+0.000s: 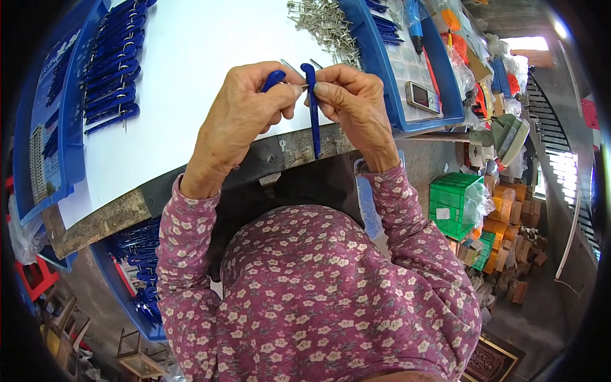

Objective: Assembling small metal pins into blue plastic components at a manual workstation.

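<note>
My left hand [245, 102] is closed around a blue piece whose rounded end [273, 79] sticks out above the thumb; the rest is hidden in the fingers. My right hand [356, 102] pinches a long, slim blue handle-like piece [314, 121], which hangs upright with its lower end over the table edge. A thin bit of bare metal shows between the two hands at the upper part of this piece, and the fingertips of both hands nearly meet there. Behind the hands lies a heap of small silvery metal pins [328, 25] with flat heads.
A white sheet [191, 38] covers the table. Many finished-looking blue pieces [118, 70] lie in a row at left, beside a blue tray [70, 127]. Another blue tray [388, 83] at right holds a small device [422, 97]. A green crate [449, 204] stands on the floor.
</note>
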Available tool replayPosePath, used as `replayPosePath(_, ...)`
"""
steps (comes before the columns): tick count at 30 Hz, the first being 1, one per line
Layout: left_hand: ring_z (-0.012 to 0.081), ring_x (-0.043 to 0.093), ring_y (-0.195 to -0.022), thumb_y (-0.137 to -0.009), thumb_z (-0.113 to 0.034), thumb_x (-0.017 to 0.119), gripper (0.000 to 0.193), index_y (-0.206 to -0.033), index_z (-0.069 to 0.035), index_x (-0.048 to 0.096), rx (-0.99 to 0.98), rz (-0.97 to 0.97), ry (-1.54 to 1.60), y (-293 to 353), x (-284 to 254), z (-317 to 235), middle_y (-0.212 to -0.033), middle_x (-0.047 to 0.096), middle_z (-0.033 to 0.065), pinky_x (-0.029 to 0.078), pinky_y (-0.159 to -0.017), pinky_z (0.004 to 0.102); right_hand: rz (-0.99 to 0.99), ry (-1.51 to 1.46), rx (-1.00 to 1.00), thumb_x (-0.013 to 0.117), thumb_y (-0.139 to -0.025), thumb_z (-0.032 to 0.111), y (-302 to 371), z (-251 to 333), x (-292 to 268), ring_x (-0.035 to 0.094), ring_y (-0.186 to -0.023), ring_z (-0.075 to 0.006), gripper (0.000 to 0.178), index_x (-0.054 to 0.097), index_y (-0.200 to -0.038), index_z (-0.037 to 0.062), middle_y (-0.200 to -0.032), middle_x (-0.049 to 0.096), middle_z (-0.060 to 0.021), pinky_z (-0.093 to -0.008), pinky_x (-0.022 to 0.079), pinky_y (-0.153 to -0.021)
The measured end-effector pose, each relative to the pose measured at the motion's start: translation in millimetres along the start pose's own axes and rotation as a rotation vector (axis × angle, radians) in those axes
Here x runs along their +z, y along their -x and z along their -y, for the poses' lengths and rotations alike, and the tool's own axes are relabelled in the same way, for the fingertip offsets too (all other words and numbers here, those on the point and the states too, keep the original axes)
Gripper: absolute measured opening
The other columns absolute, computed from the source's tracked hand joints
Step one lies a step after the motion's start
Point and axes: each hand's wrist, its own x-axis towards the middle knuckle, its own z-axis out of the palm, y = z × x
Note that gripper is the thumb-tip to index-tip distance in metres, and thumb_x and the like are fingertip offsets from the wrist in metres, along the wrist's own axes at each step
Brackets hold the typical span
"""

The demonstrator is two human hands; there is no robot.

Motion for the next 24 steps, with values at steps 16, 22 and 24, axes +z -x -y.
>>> replayPosePath(16,-0.0017,0.028,-0.039,-0.079,-0.010,0.053,0.013,-0.086,0.000,0.057,-0.109,0.088,0.375,-7.3,-3.4,2.8,-0.061,0.050,0.0009,0.019,-0.034,0.0134,-0.076,0.237,-0.057,0.062,-0.079,0.008,4.6,14.1,5.6,0.045,-0.051,-0.0027,0.016,0.060,-0.089,-0.0033,-0.066,0.056,-0.0006,-0.0153,0.031,-0.043)
replayPosePath(22,-0.0019,0.028,-0.039,-0.080,-0.010,0.053,0.010,-0.083,-0.001,0.055,-0.087,0.114,0.435,-13.5,-4.8,0.7,-0.061,0.047,-0.0006,0.019,-0.033,0.0130,-0.040,0.411,-0.173,0.062,-0.079,0.010,-2.6,25.0,5.4,0.046,-0.053,-0.0022,0.016,0.061,-0.090,-0.0023,-0.064,0.055,0.0010,-0.0150,0.035,-0.045)
replayPosePath(24,-0.0018,0.028,-0.039,-0.080,-0.010,0.054,0.009,-0.082,-0.001,0.055,-0.079,0.126,0.465,-16.4,-5.2,0.6,-0.060,0.047,-0.0010,0.019,-0.033,0.0129,-0.027,0.443,-0.198,0.062,-0.079,0.010,-7.4,27.3,4.0,0.046,-0.054,-0.0023,0.017,0.061,-0.091,-0.0024,-0.065,0.056,0.0010,-0.0148,0.036,-0.046)
